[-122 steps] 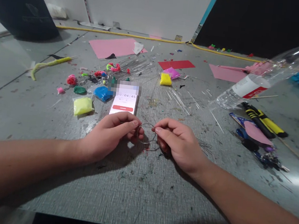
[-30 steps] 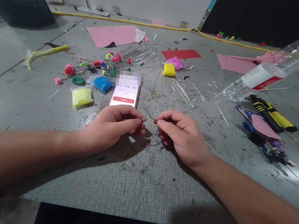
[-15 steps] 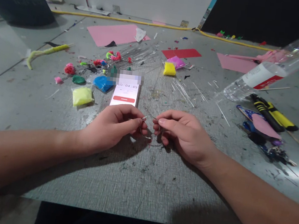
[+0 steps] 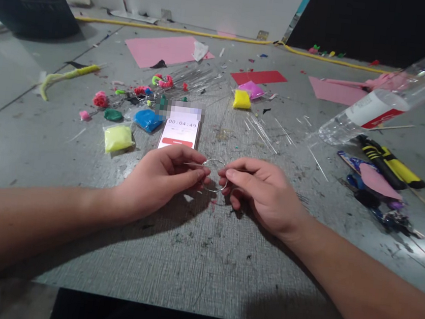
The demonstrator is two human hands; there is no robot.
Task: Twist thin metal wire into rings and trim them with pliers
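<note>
A thin silver wire loop (image 4: 215, 164) hangs between both of my hands, just above the grey worktop (image 4: 194, 249). My left hand (image 4: 160, 179) pinches the loop's left side with thumb and forefinger, fingers closed. On the loop's right side, my right hand (image 4: 262, 191) pinches it the same way, fingers curled. A straight wire end pokes out to the left across my left fingers. Right behind my hands lies a phone (image 4: 180, 131) showing a running timer.
Clay lumps lie at the left: yellow-green (image 4: 117, 137), blue (image 4: 147, 120), green (image 4: 113, 114). A yellow clay bag (image 4: 241, 99) and loose wires (image 4: 262, 129) lie behind. A clear plastic bottle (image 4: 379, 107), black-and-yellow pliers (image 4: 388, 164) and pink paper sheets (image 4: 163, 49) lie at the right and back.
The wire loop has got smaller and tighter between my fingertips. My hands have drawn a little closer together and stay in place; the timer has run on.
</note>
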